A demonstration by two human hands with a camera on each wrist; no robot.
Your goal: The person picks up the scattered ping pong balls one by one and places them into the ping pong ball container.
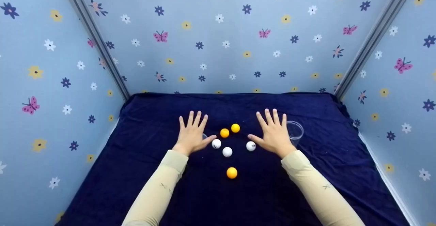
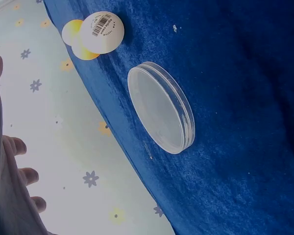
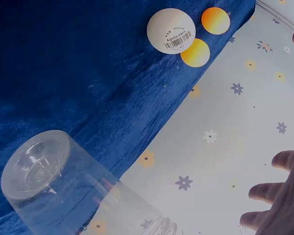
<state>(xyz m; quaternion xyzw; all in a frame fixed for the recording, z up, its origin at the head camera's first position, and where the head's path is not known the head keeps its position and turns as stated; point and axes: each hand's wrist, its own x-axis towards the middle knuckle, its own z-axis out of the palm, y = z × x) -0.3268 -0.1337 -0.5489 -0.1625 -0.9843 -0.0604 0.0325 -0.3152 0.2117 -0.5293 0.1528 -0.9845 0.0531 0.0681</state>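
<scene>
My left hand (image 1: 192, 134) is held over the dark blue cloth with fingers straight and spread, holding nothing. Partly hidden beneath it, a clear round lid (image 2: 159, 107) lies flat on the cloth. My right hand (image 1: 275, 135) is likewise spread, palm down, beside a clear plastic jar (image 3: 83, 181) that stands upright without a lid. Between the hands are table tennis balls: a white ball (image 1: 216, 144) by the left thumb, another white ball (image 1: 227, 152), and a white ball (image 1: 251, 146) by the right thumb. Two orange balls (image 1: 224, 133) (image 1: 235, 128) sit behind them.
One more orange ball (image 1: 232, 173) lies nearer me, between the forearms. The blue cloth (image 1: 238, 202) covers the table. Flower-patterned panels (image 1: 224, 59) close off the back and both sides, with metal posts (image 1: 371, 38) at the corners.
</scene>
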